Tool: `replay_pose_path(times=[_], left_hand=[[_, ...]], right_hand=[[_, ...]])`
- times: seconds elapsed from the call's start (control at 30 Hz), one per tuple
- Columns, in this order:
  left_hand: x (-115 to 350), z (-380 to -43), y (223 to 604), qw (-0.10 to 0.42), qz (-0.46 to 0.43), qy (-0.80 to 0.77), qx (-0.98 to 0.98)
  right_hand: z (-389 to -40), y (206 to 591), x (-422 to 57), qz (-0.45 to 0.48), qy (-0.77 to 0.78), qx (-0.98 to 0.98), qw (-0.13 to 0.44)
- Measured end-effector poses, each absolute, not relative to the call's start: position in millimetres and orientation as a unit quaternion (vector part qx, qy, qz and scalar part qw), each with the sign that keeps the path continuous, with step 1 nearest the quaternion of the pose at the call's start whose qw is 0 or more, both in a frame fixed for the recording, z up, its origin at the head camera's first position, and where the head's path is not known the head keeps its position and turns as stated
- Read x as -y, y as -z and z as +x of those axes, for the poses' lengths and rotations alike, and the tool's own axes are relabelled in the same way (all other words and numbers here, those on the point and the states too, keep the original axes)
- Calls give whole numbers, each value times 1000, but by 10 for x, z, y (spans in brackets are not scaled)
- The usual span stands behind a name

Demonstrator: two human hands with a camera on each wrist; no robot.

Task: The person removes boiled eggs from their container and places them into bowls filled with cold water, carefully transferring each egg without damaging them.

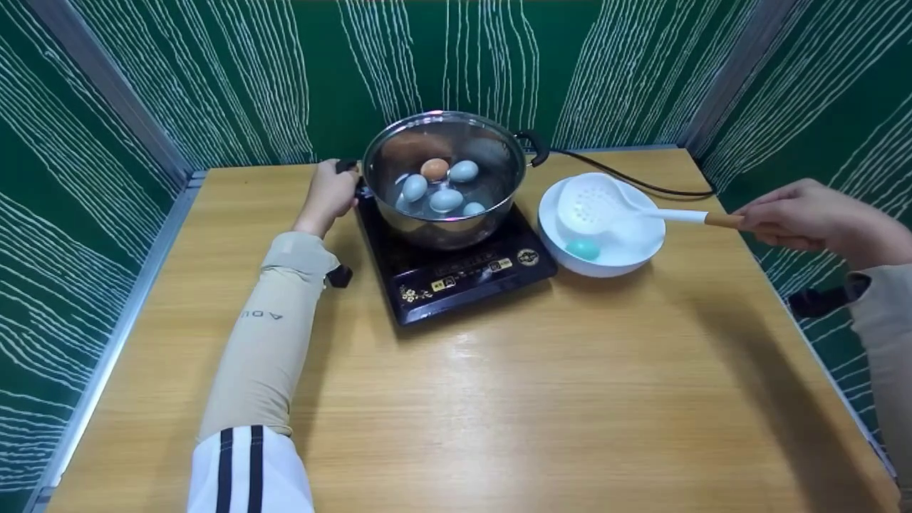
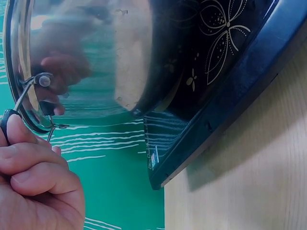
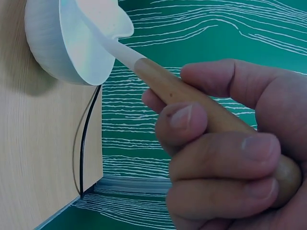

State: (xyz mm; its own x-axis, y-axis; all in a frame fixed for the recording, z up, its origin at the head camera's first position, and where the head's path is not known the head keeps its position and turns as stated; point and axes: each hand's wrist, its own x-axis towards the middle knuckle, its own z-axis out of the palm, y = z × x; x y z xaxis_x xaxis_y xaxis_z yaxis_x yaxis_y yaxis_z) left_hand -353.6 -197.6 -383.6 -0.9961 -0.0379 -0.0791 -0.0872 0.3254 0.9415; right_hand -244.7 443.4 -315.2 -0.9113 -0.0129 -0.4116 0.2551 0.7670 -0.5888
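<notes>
My left hand grips the black side handle of a steel pot, which stands on a black induction cooker. Inside the pot lie several pale bluish eggs and one brown egg. My right hand holds a white slotted ladle by its wooden handle, fingers curled round it. The ladle's perforated head is over a white bowl, tilted, with no egg visible in it. A bluish-green egg lies in the bowl, just below the ladle head.
A black cord runs behind the bowl to the table's right edge. Green panels with white streaks enclose the wooden table at the back and sides. The pot's other handle points toward the back right.
</notes>
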Motion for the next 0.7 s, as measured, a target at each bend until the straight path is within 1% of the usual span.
replay_pose_path(times=[0.33, 0.5, 0.7], left_hand=[[1976, -3537, 3852, 25, -38, -575, -817], [1969, -3540, 3850, 20, -35, -578, -815], [1971, -3537, 3845, 17, -37, -576, -816]], right_hand=[[-2466, 3149, -4510, 74, 372, -901, 211], [-2497, 3133, -4527, 83, 401, -889, 203], [-2513, 3029, -4474, 87, 436, -876, 188]])
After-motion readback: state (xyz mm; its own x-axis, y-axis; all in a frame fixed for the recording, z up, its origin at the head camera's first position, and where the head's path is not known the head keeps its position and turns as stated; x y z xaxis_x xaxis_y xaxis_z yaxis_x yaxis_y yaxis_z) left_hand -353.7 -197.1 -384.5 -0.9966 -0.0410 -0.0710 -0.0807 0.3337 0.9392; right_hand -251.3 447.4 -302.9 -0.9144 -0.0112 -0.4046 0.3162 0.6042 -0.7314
